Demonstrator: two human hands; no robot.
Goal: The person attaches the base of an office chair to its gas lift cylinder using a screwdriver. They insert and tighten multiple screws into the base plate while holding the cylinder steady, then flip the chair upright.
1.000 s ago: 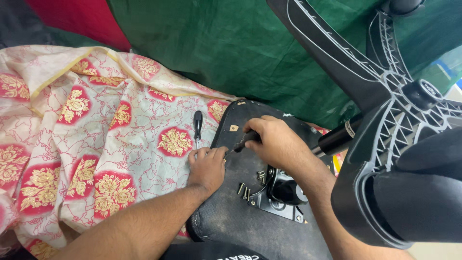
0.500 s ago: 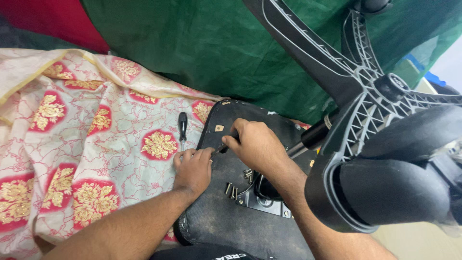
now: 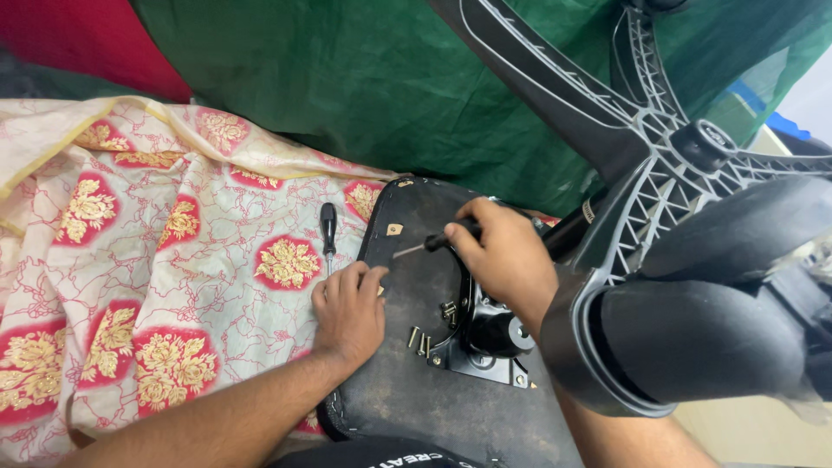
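Note:
An upturned office chair lies before me, the black underside of its seat [image 3: 416, 399] facing up. My right hand [image 3: 507, 260] grips a black-handled screwdriver [image 3: 429, 245], its metal tip pointing left over the seat. My left hand [image 3: 349, 312] rests flat on the seat's left edge, fingers spread. Several loose brass screws [image 3: 422, 341] lie on the seat beside the black metal mounting plate [image 3: 485, 351]. A second black-handled screwdriver [image 3: 328, 230] lies on the patterned cloth just left of the seat, above my left hand.
The chair's black star base [image 3: 685, 147] and a castor arm [image 3: 693, 338] loom at the right, close to my right forearm. A cream cloth with red and gold flowers [image 3: 156, 260] covers the left. Dark green fabric [image 3: 347, 87] hangs behind, red fabric [image 3: 78, 43] at top left.
My right hand has kept the screwdriver and stayed over the seat, shifting slightly. The view has drifted, so the chair base sits lower and nearer. My left hand stays on the seat edge.

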